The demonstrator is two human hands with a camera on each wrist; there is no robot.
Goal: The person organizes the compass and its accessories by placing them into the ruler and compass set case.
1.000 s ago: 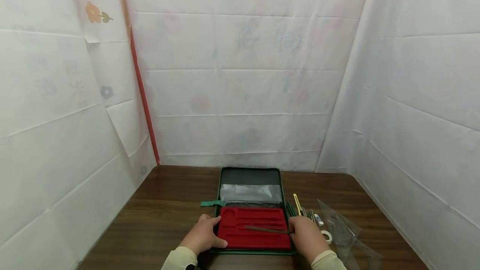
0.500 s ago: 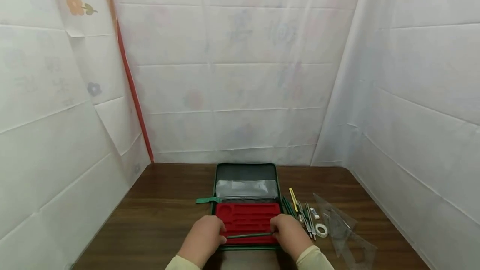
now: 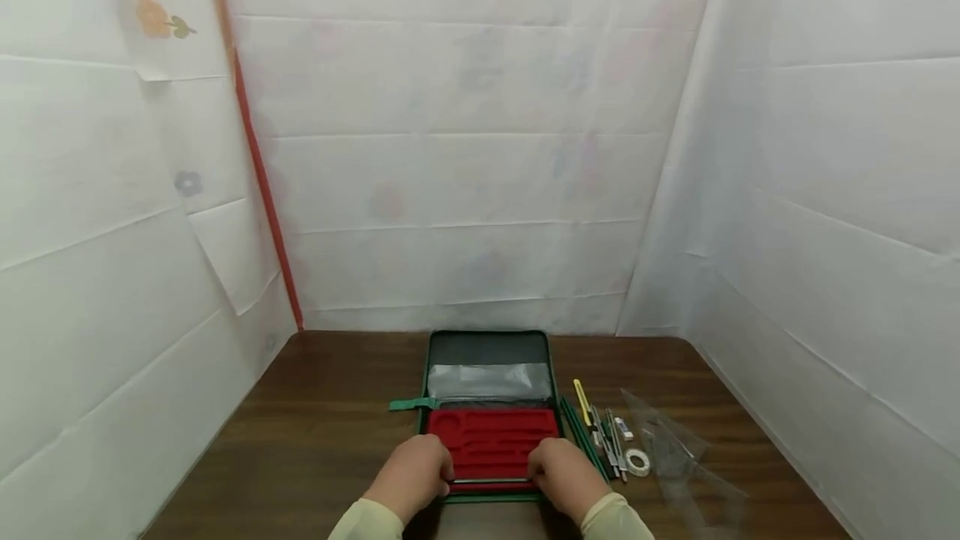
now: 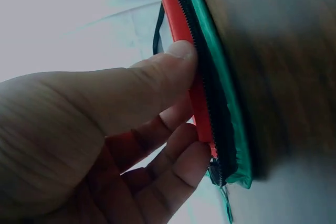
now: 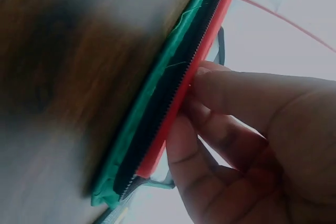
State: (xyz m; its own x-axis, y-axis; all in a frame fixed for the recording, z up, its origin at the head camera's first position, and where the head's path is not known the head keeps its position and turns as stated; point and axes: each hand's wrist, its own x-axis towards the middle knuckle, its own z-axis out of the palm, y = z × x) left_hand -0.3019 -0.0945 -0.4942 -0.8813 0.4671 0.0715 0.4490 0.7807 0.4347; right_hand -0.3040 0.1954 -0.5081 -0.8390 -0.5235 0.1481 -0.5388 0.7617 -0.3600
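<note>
Your two hands, left [image 3: 412, 473] and right [image 3: 570, 477], meet one dark rod [image 3: 491, 482], each pinching an end; the head view shows it spanning them along the near edge of the red tray [image 3: 491, 448]. Both wrist views hide the rod behind curled fingers, but show a black zipper [image 4: 207, 93] along the case's edge. You cannot tell whether the rod is seated in a slot. The tray, with one round hollow and several long slots, sits inside one open green case [image 3: 491, 499]. To the right lie one tape roll [image 3: 629, 463], clear set squares [image 3: 675, 448] overlapping too much to count, at least two green sticks [image 3: 581, 433], one eraser [image 3: 624, 428] and one yellow knife [image 3: 581, 398]. One green strap [image 3: 411, 404] sticks out left. Farthest, the raised lid [image 3: 487, 347] bears a clear pocket [image 3: 489, 380].
</note>
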